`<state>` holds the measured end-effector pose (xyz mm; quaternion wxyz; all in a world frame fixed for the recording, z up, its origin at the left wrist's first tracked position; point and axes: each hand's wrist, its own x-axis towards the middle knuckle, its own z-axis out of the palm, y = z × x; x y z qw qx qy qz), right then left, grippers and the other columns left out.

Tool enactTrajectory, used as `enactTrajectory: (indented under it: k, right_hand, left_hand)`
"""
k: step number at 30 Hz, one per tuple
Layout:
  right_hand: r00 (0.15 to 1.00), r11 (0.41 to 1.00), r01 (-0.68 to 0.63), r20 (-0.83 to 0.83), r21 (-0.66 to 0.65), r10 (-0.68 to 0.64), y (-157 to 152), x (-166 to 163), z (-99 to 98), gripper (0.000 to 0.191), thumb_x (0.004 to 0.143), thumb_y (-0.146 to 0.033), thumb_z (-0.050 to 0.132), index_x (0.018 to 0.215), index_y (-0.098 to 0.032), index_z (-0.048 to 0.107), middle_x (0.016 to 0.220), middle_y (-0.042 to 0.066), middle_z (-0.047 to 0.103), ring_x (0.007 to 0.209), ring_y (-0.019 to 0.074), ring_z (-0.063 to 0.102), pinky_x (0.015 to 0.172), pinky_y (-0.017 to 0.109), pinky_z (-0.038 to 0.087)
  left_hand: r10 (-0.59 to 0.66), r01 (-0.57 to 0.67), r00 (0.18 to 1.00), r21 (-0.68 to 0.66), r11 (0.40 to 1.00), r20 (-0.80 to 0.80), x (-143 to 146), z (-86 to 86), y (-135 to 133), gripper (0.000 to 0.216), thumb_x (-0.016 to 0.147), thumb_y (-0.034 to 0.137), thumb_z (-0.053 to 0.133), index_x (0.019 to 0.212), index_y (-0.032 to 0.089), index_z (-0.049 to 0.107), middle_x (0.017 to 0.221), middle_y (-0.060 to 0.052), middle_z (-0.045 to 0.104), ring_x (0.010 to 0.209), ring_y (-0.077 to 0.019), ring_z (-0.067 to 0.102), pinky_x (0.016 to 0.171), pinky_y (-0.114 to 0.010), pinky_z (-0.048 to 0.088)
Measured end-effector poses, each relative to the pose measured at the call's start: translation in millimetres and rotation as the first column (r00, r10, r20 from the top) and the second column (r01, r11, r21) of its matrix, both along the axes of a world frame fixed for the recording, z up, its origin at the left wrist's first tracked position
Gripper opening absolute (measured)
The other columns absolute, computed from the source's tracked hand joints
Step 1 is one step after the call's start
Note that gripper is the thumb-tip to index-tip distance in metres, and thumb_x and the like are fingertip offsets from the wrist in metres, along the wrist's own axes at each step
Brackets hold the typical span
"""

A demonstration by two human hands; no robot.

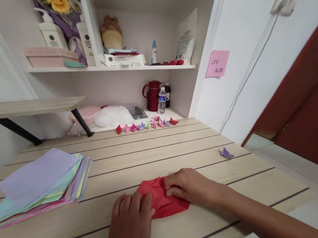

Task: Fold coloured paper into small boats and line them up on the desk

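A red sheet of origami paper (171,207), creased and folded in at its edges, lies on the wooden table. My left hand (131,220) is at its left edge, fingers bent, with the index finger and thumb gripping the paper there. Over the upper right part of the sheet, my right hand (187,186) is closed, its curled fingers and thumb on the paper. The fingertips' exact hold is partly hidden.
To the left lies a stack of coloured paper sheets (40,177). Small folded paper pieces (133,127) line the table's back edge; a purple one (226,153) sits at right. Behind stand a red jug (153,97), a water bottle (161,101) and a raised wooden shelf (27,106).
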<state>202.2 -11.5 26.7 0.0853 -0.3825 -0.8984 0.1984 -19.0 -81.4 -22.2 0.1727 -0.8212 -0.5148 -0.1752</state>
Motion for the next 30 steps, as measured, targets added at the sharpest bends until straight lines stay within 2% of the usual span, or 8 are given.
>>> enactTrajectory:
  k: [4,5,7,11,16,21,24,30]
  right_hand:
    - [0.986,0.993,0.026,-0.162,-0.115,-0.045,3.9,2.4,-12.2,0.016,0.08,-0.016,0.071,0.073,-0.021,0.058,0.068,-0.007,0.058,0.061,0.01,0.051,0.058,0.02,0.035]
    - [0.98,0.991,0.033,-0.192,-0.128,-0.057,4.3,3.2,-14.4,0.016,0.077,-0.014,0.072,0.073,-0.021,0.059,0.07,-0.006,0.059,0.062,0.0101,0.052,0.059,0.02,0.036]
    - [0.97,0.989,0.068,-0.222,-0.129,-0.095,4.4,4.2,-17.1,0.018,0.072,-0.012,0.075,0.073,-0.021,0.06,0.075,-0.005,0.059,0.065,0.0107,0.053,0.06,0.02,0.038]
    - [0.956,0.98,0.149,-0.235,-0.131,-0.177,5.2,3.7,-17.7,0.025,0.067,-0.012,0.079,0.082,-0.021,0.06,0.08,-0.004,0.059,0.068,0.0121,0.053,0.06,0.021,0.039]
    - [0.938,0.977,0.176,-0.279,-0.122,-0.204,17.4,-5.6,-20.7,0.041,0.066,-0.013,0.082,0.102,-0.024,0.066,0.088,-0.002,0.057,0.074,0.0138,0.056,0.07,0.026,0.045]
    - [0.914,0.982,0.16,-0.361,-0.105,-0.187,43.4,-17.9,-24.7,0.011,0.075,-0.01,0.075,0.077,-0.019,0.07,0.088,0.0,0.058,0.078,0.0125,0.059,0.07,0.022,0.048]
    - [0.904,0.979,0.187,-0.376,-0.079,-0.203,60.7,-22.7,-26.6,0.004,0.082,-0.013,0.07,0.081,-0.017,0.068,0.092,0.002,0.06,0.071,0.0105,0.059,0.063,0.021,0.047]
    - [0.941,0.98,0.189,-0.299,0.066,-0.161,72.1,-28.3,-28.7,0.013,0.074,-0.012,0.076,0.081,-0.019,0.067,0.088,0.0,0.06,0.074,0.014,0.058,0.07,0.025,0.045]
  left_hand:
    - [-0.057,0.036,0.995,0.234,0.972,0.083,4.5,3.9,4.0,0.029,0.094,0.017,0.04,0.101,0.024,0.067,0.108,-0.006,0.071,0.099,-0.0233,0.065,0.1,-0.052,0.041]
    - [-0.16,0.15,0.987,0.271,0.951,0.016,7.1,4.4,5.3,0.029,0.096,0.021,0.04,0.111,0.023,0.065,0.119,-0.007,0.069,0.108,-0.0228,0.063,0.101,-0.048,0.042]
    - [-0.298,0.29,0.954,0.322,0.901,-0.025,11.3,1.7,7.7,0.032,0.099,0.029,0.038,0.11,0.018,0.065,0.114,-0.006,0.072,0.104,-0.0191,0.066,0.091,-0.035,0.05]
    - [-0.393,0.387,0.919,0.302,0.871,-0.044,12.5,-13.3,7.9,0.03,0.1,0.029,0.038,0.104,0.018,0.066,0.1,0.0,0.077,0.09,-0.014,0.071,0.078,-0.026,0.055]
    - [-0.369,0.351,0.927,0.196,0.916,0.065,15.8,-12.2,0.4,0.041,0.083,0.058,0.061,0.099,0.021,0.066,0.102,0.0,0.078,0.093,-0.0198,0.072,0.075,-0.031,0.06]
    - [-0.328,0.311,0.931,0.123,0.943,0.161,19.6,-9.6,-2.2,0.054,0.059,0.06,0.081,0.094,0.023,0.063,0.1,0.001,0.077,0.091,-0.0237,0.072,0.073,-0.036,0.062]
    - [-0.327,0.321,0.931,0.065,0.945,0.159,14.6,-17.5,0.4,0.05,0.066,0.06,0.077,0.099,0.025,0.062,0.106,0.001,0.076,0.097,-0.0234,0.071,0.078,-0.037,0.06]
    - [-0.343,0.338,0.935,0.066,0.939,0.09,8.9,-26.2,4.7,0.051,0.076,0.063,0.067,0.109,0.024,0.059,0.112,-0.002,0.074,0.101,-0.0237,0.07,0.078,-0.036,0.059]
